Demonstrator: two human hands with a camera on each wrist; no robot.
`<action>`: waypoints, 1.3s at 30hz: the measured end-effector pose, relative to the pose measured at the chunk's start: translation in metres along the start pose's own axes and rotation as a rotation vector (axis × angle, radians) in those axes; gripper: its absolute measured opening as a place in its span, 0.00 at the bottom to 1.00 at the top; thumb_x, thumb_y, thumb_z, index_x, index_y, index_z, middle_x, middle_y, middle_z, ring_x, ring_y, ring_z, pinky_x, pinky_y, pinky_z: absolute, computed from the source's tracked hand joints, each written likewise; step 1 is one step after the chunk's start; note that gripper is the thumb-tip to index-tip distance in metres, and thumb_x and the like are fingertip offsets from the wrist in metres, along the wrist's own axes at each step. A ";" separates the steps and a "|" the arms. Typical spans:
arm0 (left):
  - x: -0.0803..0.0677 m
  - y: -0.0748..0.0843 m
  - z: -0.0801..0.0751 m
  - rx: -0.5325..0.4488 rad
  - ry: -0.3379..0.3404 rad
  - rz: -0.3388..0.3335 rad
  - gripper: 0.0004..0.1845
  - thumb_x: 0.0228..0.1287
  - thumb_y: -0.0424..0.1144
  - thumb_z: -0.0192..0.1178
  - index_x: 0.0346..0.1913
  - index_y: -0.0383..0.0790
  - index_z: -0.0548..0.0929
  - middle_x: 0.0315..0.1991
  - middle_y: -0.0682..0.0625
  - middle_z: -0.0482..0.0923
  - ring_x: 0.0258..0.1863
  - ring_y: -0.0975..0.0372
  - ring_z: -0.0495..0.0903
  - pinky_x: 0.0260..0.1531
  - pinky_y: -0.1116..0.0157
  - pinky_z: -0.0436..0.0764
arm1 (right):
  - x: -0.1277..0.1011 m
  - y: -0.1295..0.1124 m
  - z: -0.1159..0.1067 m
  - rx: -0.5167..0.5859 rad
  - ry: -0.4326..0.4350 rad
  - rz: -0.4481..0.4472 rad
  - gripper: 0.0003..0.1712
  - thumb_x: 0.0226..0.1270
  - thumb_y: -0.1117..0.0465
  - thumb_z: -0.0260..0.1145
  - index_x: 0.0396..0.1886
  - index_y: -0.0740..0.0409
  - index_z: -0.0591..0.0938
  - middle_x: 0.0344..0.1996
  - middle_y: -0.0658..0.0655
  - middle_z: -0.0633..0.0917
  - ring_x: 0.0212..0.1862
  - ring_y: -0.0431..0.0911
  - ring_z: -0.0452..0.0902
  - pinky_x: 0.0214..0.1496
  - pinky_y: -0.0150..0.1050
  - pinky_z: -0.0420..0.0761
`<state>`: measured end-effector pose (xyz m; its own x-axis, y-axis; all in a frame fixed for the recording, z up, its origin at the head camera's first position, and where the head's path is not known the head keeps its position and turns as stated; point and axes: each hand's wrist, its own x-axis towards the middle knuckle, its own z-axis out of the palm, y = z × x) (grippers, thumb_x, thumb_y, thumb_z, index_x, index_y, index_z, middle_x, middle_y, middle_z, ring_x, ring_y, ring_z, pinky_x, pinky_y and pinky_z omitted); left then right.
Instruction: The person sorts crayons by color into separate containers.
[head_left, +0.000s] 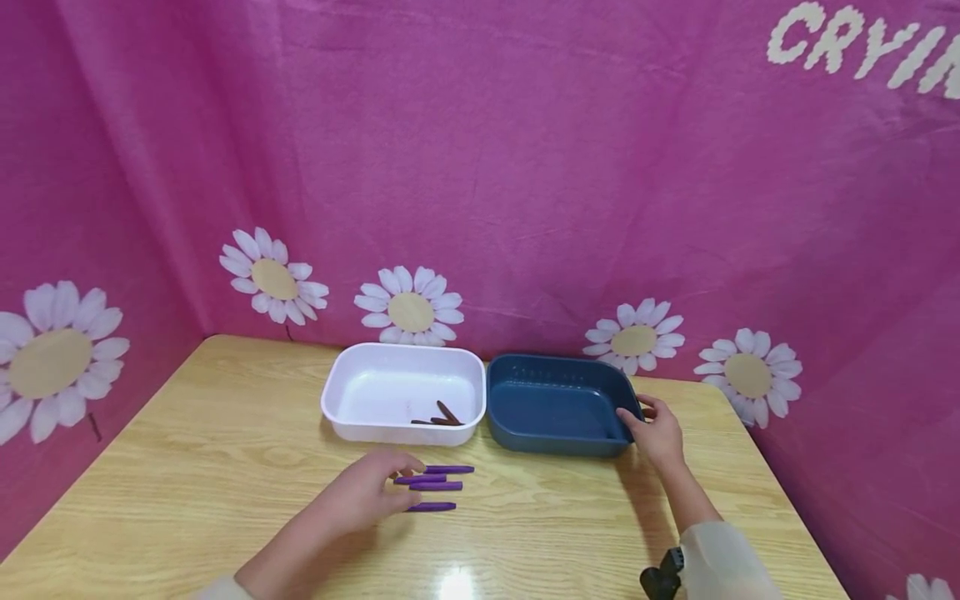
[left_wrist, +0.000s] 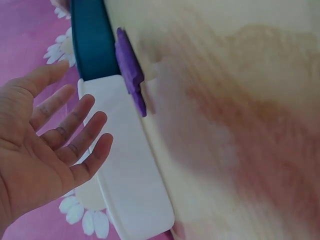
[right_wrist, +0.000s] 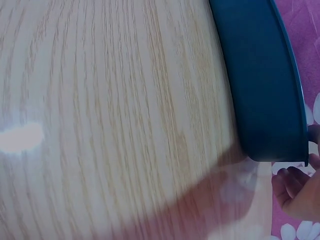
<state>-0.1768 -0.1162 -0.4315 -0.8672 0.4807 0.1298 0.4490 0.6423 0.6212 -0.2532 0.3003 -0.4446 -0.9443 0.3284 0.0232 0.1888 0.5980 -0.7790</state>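
Note:
My left hand (head_left: 372, 492) hovers at the left ends of several slim purple sticks (head_left: 437, 487), crayon-like, lying side by side on the table. In the left wrist view its fingers are spread and relaxed, with nothing held. A white bin (head_left: 375, 432) stands just behind the sticks, with a few dark brown sticks (head_left: 447, 412) in its right front corner. To its right is a dark blue bin (head_left: 555, 443) with nothing visible inside. My right hand (head_left: 657, 429) grips that bin's right rim, thumb over the inside edge and fingers outside.
The light wooden table (head_left: 225, 433) carries both bins close together near its back edge. Behind and beside it hangs a pink cloth (head_left: 525, 167) printed with daisies. A small black device (head_left: 663, 573) sits at the right wrist.

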 end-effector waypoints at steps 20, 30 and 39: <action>0.000 -0.008 0.020 0.013 -0.123 -0.061 0.13 0.51 0.35 0.68 0.40 0.37 0.83 0.30 0.51 0.81 0.31 0.61 0.78 0.34 0.64 0.76 | 0.000 0.004 0.011 0.115 0.018 0.049 0.31 0.66 0.64 0.56 0.68 0.65 0.60 0.59 0.76 0.68 0.60 0.65 0.65 0.62 0.55 0.67; 0.003 -0.008 0.023 0.060 -0.117 -0.058 0.10 0.50 0.35 0.68 0.38 0.39 0.84 0.28 0.53 0.78 0.28 0.64 0.74 0.32 0.65 0.74 | 0.001 0.006 0.014 0.091 0.064 0.016 0.27 0.67 0.66 0.51 0.67 0.64 0.64 0.55 0.78 0.72 0.57 0.64 0.70 0.57 0.53 0.71; 0.006 -0.006 0.028 0.139 -0.129 -0.062 0.04 0.49 0.36 0.68 0.30 0.44 0.84 0.25 0.55 0.74 0.26 0.67 0.70 0.30 0.66 0.73 | -0.001 0.005 0.014 0.073 0.080 0.010 0.27 0.66 0.68 0.48 0.66 0.65 0.65 0.53 0.77 0.73 0.56 0.63 0.71 0.55 0.53 0.72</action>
<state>-0.1792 -0.1003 -0.4563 -0.8633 0.5045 -0.0114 0.4286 0.7449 0.5113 -0.2552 0.2928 -0.4575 -0.9173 0.3933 0.0626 0.1756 0.5404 -0.8229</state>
